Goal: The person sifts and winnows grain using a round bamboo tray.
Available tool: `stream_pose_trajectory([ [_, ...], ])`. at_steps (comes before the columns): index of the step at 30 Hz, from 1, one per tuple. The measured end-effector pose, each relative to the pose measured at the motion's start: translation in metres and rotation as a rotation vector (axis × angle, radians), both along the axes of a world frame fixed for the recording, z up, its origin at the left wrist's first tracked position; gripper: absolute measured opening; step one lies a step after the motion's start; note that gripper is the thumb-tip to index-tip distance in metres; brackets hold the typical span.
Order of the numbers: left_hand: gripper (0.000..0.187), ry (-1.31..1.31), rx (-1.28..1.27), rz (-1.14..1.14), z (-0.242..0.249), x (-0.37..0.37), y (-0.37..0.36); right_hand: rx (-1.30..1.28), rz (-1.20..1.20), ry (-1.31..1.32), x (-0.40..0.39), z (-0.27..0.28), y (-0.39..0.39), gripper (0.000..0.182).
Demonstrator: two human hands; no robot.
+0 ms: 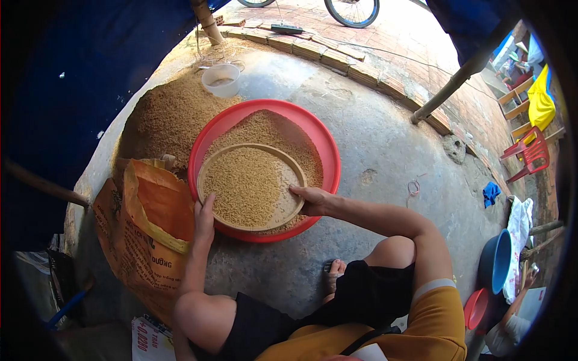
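Standing open beside my left knee, the orange sack [141, 240] has a yellowish rolled edge and dark lettering down its side. A white printed bag [144, 343] lies below it. Behind the sack, a heap of light brown material [162, 117] spreads over the concrete floor [367, 144]. My left hand [203, 219] grips the left edge of the shallow round tray [289, 180], thumb against the rim; I cannot see all of its fingers. At the heap's far edge sits a translucent tub [221, 87] with a little inside.

I have the tray over the wide red basin [330, 174]; whether the two touch, I cannot tell. Grain [241, 189] covers the tray's left and middle, leaving a bare strip at the right. More loose grain [283, 129] lies in the basin. My right hand [312, 200] closes on the tray's right edge, thumb on top, the other fingers mostly hidden.

Near my bent leg is a sandalled foot [333, 277]. Beyond the basin, a row of bricks [361, 72] curves rightward. Farther right are a small red bowl [475, 308], a blue cloth [491, 194], a blue tub [497, 262], another person [509, 334] and a red chair [534, 154].
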State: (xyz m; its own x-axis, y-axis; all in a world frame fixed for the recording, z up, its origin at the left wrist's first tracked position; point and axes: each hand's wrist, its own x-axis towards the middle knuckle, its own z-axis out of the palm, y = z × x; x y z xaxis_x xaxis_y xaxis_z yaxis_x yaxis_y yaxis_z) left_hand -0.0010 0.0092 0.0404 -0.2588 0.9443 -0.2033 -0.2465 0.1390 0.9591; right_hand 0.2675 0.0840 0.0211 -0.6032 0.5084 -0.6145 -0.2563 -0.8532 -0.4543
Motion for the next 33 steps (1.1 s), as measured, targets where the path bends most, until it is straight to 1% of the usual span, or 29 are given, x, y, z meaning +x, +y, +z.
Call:
stream_pose_trajectory([
  [1,0.038,0.091,-0.063,0.003,0.011,0.003,-0.003,0.005,0.000,0.004,0.004,-0.009,0.006,0.037],
  [2,0.038,0.093,-0.061,0.009,0.006,0.006,-0.005,0.009,-0.004,-0.084,0.013,-0.020,0.014,0.035],
  [3,0.037,0.286,0.023,-0.023,-0.004,0.010,-0.009,0.011,-0.007,-0.171,0.018,-0.028,0.019,0.032],
  [4,0.036,0.479,0.105,-0.059,-0.012,0.016,-0.014,0.010,-0.001,-0.168,0.020,-0.023,0.017,0.032],
  [5,0.036,0.582,0.182,-0.050,-0.021,0.024,-0.020,0.126,0.074,-0.356,0.024,-0.018,0.014,0.030],
  [6,0.036,0.583,0.181,-0.053,-0.025,0.022,-0.023,0.243,0.146,-0.545,0.025,-0.014,0.010,0.028],
  [7,0.036,0.564,0.137,-0.056,-0.028,0.020,-0.025,0.328,0.149,-0.602,0.024,-0.017,0.005,0.029],
  [8,0.036,0.544,0.094,-0.060,-0.031,0.017,-0.025,0.326,0.146,-0.605,0.022,-0.017,0.004,0.029],
  [9,0.036,0.478,0.064,0.018,-0.031,0.011,-0.023,0.331,0.133,-0.487,0.017,-0.009,0.001,0.028],
  [10,0.037,0.455,0.070,0.045,-0.041,0.001,-0.019,0.336,0.121,-0.368,0.012,0.006,-0.003,0.027],
  [11,0.038,0.396,0.081,0.074,-0.052,-0.007,-0.017,0.505,0.162,-0.461,0.008,0.024,-0.004,0.025],
  [12,0.039,0.339,0.094,0.101,-0.049,-0.010,-0.014,0.507,0.158,-0.461,0.006,0.031,-0.002,0.025],
  [14,0.039,0.341,0.078,0.117,-0.050,-0.010,-0.014,0.949,0.026,-0.623,0.004,0.039,0.000,0.021],
  [15,0.039,0.341,0.057,0.135,-0.052,-0.010,-0.015,1.090,0.033,-0.682,0.006,0.045,0.000,0.020],
  [16,0.040,0.341,0.036,0.155,-0.053,-0.010,-0.016,1.091,0.033,-0.682,0.006,0.049,-0.001,0.020],
  [18,0.040,0.343,-0.012,0.193,-0.057,-0.011,-0.019,1.021,0.155,-0.691,0.007,0.053,-0.004,0.020],
  [19,0.040,0.344,-0.032,0.212,-0.059,-0.011,-0.021,1.022,0.153,-0.690,0.007,0.052,-0.006,0.020],
  [21,0.040,0.345,-0.063,0.238,-0.062,-0.011,-0.024,0.830,0.242,-0.734,0.008,0.044,-0.008,0.020],
  [23,0.041,0.328,-0.061,0.187,-0.065,-0.010,-0.024,0.744,0.340,-0.693,0.014,0.033,-0.008,0.025],
  [24,0.041,0.302,-0.041,0.119,-0.066,-0.009,-0.022,0.687,0.341,-0.667,0.016,0.031,-0.011,0.030],
  [25,0.042,0.182,-0.096,0.102,-0.053,-0.004,-0.022,0.669,0.268,-0.670,0.016,0.021,-0.012,0.030],
  [26,0.042,0.108,-0.131,0.063,-0.036,0.000,-0.022,0.676,0.314,-0.693,0.015,0.013,-0.009,0.030],
  [27,0.042,0.116,-0.055,0.073,-0.040,-0.003,-0.021,0.705,0.313,-0.709,0.013,0.018,-0.012,0.028],
  [28,0.044,0.329,0.129,0.106,-0.035,-0.004,-0.015,0.752,0.183,-0.693,0.009,0.019,-0.015,0.024],
  [29,0.046,0.422,0.078,0.201,-0.032,-0.004,-0.022,0.877,0.148,-0.649,0.008,0.014,-0.012,0.021],
  [30,0.046,0.432,0.083,0.190,-0.026,-0.007,-0.020,0.875,0.133,-0.643,0.006,0.014,-0.011,0.021],
  [32,0.047,0.488,0.256,0.140,-0.021,-0.008,-0.019,0.924,0.029,-0.580,0.005,0.014,-0.009,0.020],
  [33,0.047,0.492,0.259,0.133,-0.031,-0.013,-0.015,0.922,0.020,-0.579,0.005,0.014,-0.007,0.020],
])
